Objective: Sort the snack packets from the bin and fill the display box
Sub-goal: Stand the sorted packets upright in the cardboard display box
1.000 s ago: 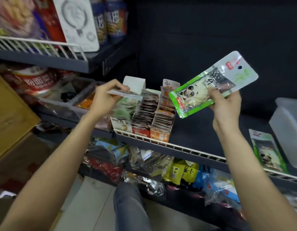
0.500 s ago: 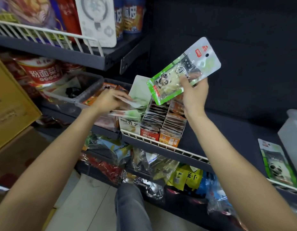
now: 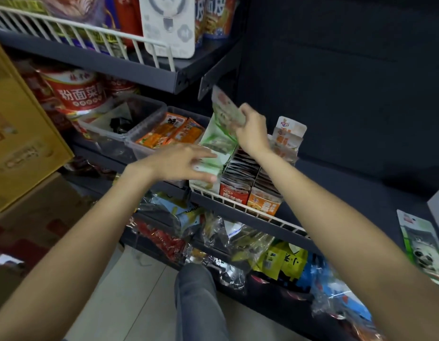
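Head view, with the green-and-white cardboard display box (image 3: 214, 153) on the dark middle shelf (image 3: 361, 190) as the landmark. Far to its left leans a yellow cardboard carton (image 3: 19, 134); nearer stands a red-and-white tub (image 3: 77, 93) printed with white characters reading "粉面菜". Between the tub and the box sit two clear plastic bins: one (image 3: 120, 119) holding a dark wrapper, and the other (image 3: 164, 141), just beside the box, holding orange snack packets (image 3: 174, 132) whose print is too blurred to read. The left hand (image 3: 179, 162) reaches in from the left, fingers straight and spread, touching the green packets at the box's front. Above the box's back, the right hand (image 3: 253, 130) pinches a green-and-white snack packet (image 3: 224, 108) with a red logo, tilted over the box opening. Right of the box, touching it, stand a red carton of dark sachets (image 3: 234, 180) and an orange carton of sachets (image 3: 265, 193). Far right on the shelf lies a green panda-printed packet (image 3: 421, 244).
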Tool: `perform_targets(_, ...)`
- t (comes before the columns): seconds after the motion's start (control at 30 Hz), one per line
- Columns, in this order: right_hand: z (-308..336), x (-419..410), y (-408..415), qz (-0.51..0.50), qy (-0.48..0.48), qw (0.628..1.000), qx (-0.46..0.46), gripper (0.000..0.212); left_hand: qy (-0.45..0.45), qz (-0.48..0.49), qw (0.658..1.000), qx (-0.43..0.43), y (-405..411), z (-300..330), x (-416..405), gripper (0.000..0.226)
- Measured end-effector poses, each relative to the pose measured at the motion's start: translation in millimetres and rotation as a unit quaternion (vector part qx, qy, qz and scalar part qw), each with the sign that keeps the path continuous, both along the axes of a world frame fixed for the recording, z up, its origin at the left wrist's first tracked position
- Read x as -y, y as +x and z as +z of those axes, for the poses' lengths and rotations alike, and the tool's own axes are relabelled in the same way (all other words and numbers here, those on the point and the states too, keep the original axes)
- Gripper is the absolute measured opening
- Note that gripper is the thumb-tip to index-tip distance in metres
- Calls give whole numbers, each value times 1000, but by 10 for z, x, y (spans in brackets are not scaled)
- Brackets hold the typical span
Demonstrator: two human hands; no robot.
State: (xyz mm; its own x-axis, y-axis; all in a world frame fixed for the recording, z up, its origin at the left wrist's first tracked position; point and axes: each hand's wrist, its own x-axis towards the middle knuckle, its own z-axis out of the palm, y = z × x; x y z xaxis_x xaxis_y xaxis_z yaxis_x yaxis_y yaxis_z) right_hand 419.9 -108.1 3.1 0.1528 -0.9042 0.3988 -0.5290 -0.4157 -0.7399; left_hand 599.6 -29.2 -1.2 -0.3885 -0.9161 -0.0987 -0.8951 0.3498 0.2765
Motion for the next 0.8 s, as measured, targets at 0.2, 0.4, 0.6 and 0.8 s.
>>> perform_targets(0.2,2,79,-156,-1,-125,908,-401,24,-17,-5,999,43,-43,-42,-51,91)
perform_targets(0.4,-2,18,-174,21,34,889,-455,33,-59,27,998,27,-132,-23,-90,79)
perform_targets(0.6,30,-546,-873,62,-12,976,-209,35,-257,58,959,-107,-574,53,-479,37)
perform_targets(0.8,-340,-1406,-2218,-89,33,995,-9,19,-236,-20,911,-336,-1870,-176,-878,27)
